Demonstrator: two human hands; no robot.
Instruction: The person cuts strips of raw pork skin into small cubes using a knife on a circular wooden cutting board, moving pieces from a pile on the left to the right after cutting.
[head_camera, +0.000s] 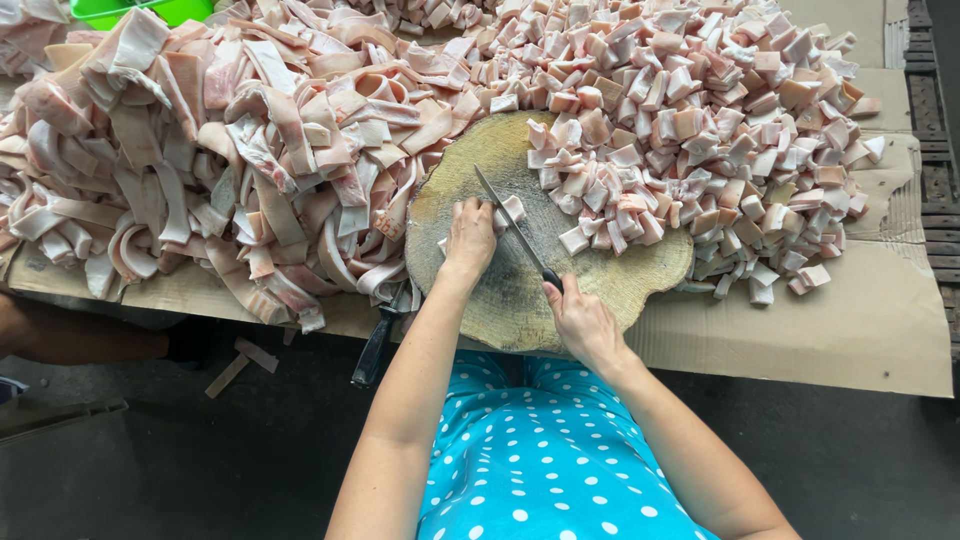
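A round wooden chopping block (620, 275) lies on cardboard in front of me. My left hand (470, 238) presses down on a strip of pale pink pork skin (508, 211) on the block. My right hand (580, 318) grips the black handle of a knife (515, 228), whose blade slants up and to the left right beside my left fingers. Several cut cubes (600, 190) cover the block's upper right.
A big heap of long skin strips (230, 150) fills the left. A heap of cut cubes (720, 110) fills the right. A second dark-handled knife (378, 345) hangs over the cardboard (860, 330) edge. A green tub (140, 10) is at top left. Dark floor lies below.
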